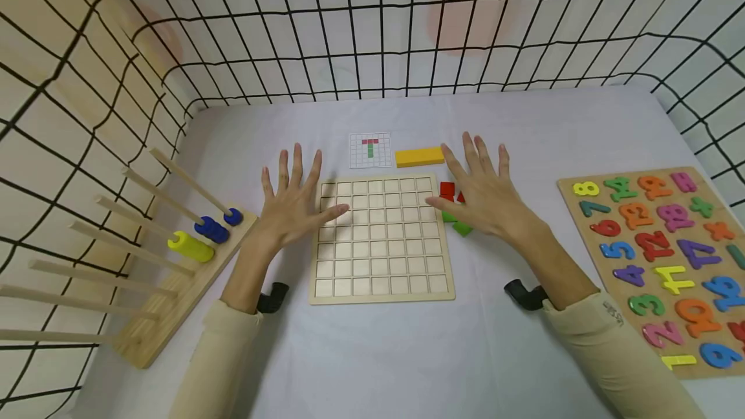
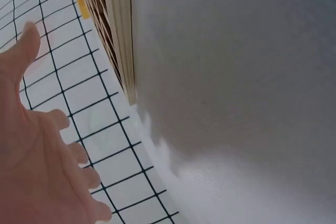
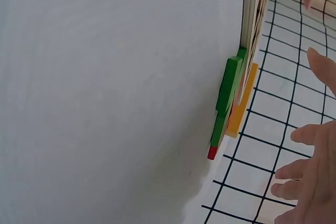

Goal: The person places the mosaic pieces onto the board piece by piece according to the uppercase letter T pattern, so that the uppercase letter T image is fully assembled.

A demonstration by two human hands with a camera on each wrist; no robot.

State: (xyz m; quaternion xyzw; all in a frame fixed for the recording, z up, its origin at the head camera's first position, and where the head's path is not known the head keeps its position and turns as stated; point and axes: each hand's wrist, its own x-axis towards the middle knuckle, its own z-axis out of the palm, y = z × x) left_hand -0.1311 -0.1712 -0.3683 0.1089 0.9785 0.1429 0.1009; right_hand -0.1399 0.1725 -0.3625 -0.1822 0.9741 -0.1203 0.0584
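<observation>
A square wooden grid board [image 1: 377, 249] lies on the white table, its cells bare. My left hand [image 1: 285, 211], fingers spread, is held over the board's left edge and grips nothing. On the other side my right hand [image 1: 487, 199] is spread the same way above several small red tiles [image 1: 447, 189] and green tiles [image 1: 462, 228], partly hiding them. The right wrist view shows green blocks [image 3: 229, 85] low beside the board, apart from the fingers. Behind the board lie a card [image 1: 361, 155] with a red and green T pattern and a yellow bar [image 1: 419, 157].
At the left stands a wooden peg rack [image 1: 174, 302] with yellow rings [image 1: 191, 247] and blue rings [image 1: 212, 229] on some pegs. A board of colourful numbers and letters [image 1: 588, 202] lies at the right. Black wire mesh [image 1: 381, 34] borders the table at the back and sides.
</observation>
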